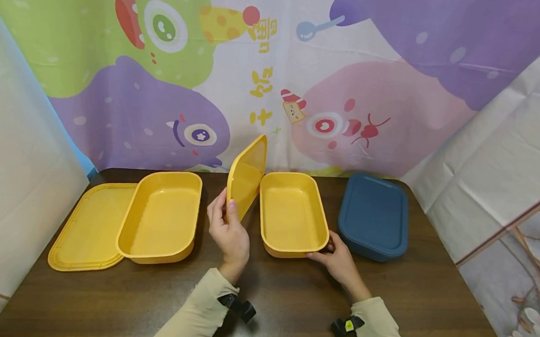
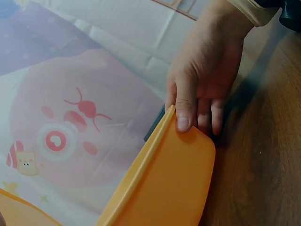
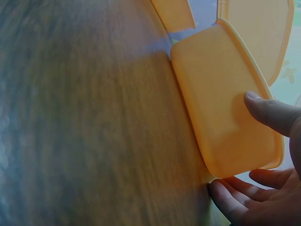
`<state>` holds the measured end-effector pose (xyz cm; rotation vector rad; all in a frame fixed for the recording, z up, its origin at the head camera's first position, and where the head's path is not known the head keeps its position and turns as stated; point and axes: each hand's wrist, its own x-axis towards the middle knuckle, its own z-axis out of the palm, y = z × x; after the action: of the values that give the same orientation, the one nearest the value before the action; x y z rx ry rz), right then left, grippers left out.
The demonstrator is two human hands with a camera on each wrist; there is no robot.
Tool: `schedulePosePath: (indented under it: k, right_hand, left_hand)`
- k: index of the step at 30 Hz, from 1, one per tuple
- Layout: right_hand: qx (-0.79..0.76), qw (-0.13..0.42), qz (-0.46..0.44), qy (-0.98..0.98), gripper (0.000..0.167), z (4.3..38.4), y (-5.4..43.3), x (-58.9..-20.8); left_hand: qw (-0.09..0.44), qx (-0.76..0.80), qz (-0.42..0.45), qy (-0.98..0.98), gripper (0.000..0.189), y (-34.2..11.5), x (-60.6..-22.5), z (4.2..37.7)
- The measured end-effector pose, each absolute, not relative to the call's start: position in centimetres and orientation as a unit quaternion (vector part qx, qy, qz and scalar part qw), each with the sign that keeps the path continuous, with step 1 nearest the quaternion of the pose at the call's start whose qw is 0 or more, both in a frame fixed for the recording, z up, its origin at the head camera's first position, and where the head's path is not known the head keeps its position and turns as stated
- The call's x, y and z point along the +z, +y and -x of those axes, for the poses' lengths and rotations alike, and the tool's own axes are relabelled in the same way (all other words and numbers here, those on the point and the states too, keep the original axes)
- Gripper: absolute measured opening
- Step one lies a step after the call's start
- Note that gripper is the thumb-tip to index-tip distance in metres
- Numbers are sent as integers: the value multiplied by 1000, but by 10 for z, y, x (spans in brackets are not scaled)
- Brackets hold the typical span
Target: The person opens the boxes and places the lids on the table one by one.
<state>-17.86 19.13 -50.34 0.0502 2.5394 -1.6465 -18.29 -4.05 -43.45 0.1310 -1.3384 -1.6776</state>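
Note:
My left hand (image 1: 231,238) grips a yellow lid (image 1: 247,175) near its lower edge, thumb on one side and fingers on the other. The lid stands tilted on edge above the table. Just right of it sits an uncovered yellow lunch box (image 1: 293,214), with nothing inside. Its near right corner is held by my right hand (image 1: 338,260). In the right wrist view the thumb lies on the wall of the yellow box (image 3: 225,103), while the fingers curl around the corner. The left wrist view shows the right hand (image 2: 202,75) at that corner too.
Left on the wooden table (image 1: 289,314) stands a second uncovered yellow box (image 1: 162,216), overlapping another yellow lid (image 1: 92,227) beside it. Right of my right hand is a dark blue box with its lid on (image 1: 375,213). A cartoon-print curtain (image 1: 271,153) hangs behind the table.

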Motion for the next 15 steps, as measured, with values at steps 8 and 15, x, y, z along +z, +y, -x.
schedulePosePath:
  k: [8,15]
  right_hand:
    - [-542,59,-16,838,83,178,191,-503]
    - [-538,57,-10,841,83,179,192,-504]
  left_hand:
    - [472,-684,-63,-552,28,-41,-439,183]
    - [469,-685,-60,-555,29,-42,-441,182]
